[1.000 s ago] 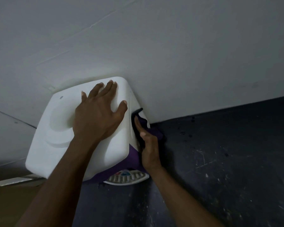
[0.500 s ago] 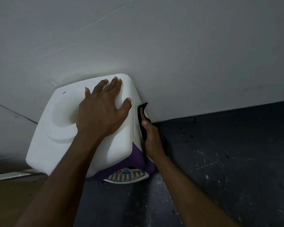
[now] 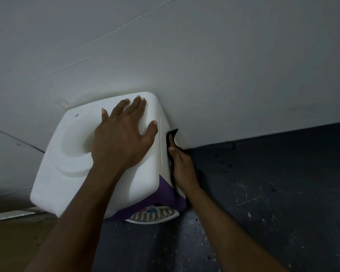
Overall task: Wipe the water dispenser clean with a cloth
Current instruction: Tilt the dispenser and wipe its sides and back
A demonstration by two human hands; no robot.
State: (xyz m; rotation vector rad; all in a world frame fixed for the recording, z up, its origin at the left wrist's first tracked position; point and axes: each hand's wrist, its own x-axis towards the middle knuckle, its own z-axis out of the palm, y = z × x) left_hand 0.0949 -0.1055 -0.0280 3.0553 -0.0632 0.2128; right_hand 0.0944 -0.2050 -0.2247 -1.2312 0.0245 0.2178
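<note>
The left hand [image 3: 122, 142] rests open-fingered on the water dispenser [image 3: 67, 173] — the right hand [image 3: 183, 169] fingers grip the cloth [image 3: 173, 134] against its side; purple front [image 3: 165, 193] below them probably not yet wiped.

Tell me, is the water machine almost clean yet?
Done: the white top of the dispenser looks clean. In hand: the left hand rests flat on top while the right hand holds the cloth against the right side, near the wall. Left: probably the purple front and the drip tray; the cloth isn't on them, and I can't tell if they've been wiped.
</note>
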